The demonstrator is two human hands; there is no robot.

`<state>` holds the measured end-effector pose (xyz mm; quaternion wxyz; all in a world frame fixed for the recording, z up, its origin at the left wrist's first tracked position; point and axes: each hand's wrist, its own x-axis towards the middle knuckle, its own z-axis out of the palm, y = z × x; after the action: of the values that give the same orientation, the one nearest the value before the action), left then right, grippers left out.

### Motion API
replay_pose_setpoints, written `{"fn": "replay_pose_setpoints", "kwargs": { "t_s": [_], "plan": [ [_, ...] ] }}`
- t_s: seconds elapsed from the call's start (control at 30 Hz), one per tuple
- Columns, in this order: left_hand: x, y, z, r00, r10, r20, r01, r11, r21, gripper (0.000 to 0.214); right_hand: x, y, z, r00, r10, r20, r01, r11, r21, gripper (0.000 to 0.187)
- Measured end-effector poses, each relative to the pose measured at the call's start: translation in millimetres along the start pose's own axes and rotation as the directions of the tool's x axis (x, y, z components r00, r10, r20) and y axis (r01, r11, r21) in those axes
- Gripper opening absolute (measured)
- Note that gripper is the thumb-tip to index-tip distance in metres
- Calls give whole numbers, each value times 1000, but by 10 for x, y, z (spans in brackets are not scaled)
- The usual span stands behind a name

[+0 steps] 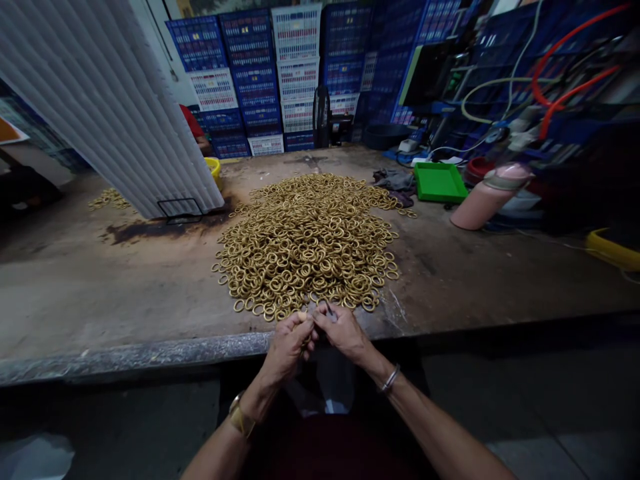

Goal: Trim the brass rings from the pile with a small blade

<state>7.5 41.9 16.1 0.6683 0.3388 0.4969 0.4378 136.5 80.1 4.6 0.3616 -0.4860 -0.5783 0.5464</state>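
The left hand (291, 341) and right hand (343, 329) meet, fingertips close together: the left pinches a small piece, probably a ring, mostly hidden; the right pinches a dark slender tool (329, 309). Just beyond the grip lies a large heap of rings (307, 247), apparently much left to handle; farther off leftward, a smaller cluster of rings (109, 199). Which are done, I cannot tell.

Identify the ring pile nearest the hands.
The big central pile, just beyond the left hand and right hand; the smaller pile sits farther off, beside the ribbed panel.
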Motion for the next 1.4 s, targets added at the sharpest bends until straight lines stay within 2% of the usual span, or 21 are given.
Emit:
{"fn": "replay_pose_setpoints", "kwargs": {
  "t_s": [0.23,0.4,0.47,0.57,0.63,0.73,0.93,1.1,1.2,1.3,1.4],
  "plan": [
    [-20,-5,-3,999,44,-6,-44,999,24,27,28,34,6,1000,12,-13,-12,1000,-13,25],
    [-19,3,-4,999,-10,-42,9,1000,-21,28,42,73,-20,993,-79,-91,59,977,-204,22],
    [-9,2,-5,998,-20,-66,17,999,-33,29,23,85,-29,985,-156,-74,122,933,-339,21],
    [11,-14,-10,996,-8,-84,3,999,-50,30,-23,100,-20,971,-238,34,221,823,-523,19],
    [20,-28,-14,997,14,-76,-18,998,-53,30,-50,98,-3,967,-232,109,249,748,-615,14],
    [18,-41,-19,997,33,-73,-36,999,-41,29,-71,63,18,971,-177,160,237,660,-713,12],
    [8,-47,-21,993,61,-99,-60,998,10,30,-94,-33,35,978,-116,172,207,614,-762,15],
    [-52,-31,-15,990,86,-113,-84,996,20,29,-70,-10,49,987,-67,145,158,555,-817,18],
    [-145,17,-12,995,74,-61,-75,997,-15,28,12,51,4,995,-77,70,100,535,-839,19],
    [-207,32,-25,1000,6,-7,-7,989,-149,27,90,113,-59,991,-128,-45,29,521,-853,18],
    [-189,-22,-60,997,-69,18,72,939,-337,27,119,140,-85,977,-184,-112,2,528,-849,20]
  ]
}}
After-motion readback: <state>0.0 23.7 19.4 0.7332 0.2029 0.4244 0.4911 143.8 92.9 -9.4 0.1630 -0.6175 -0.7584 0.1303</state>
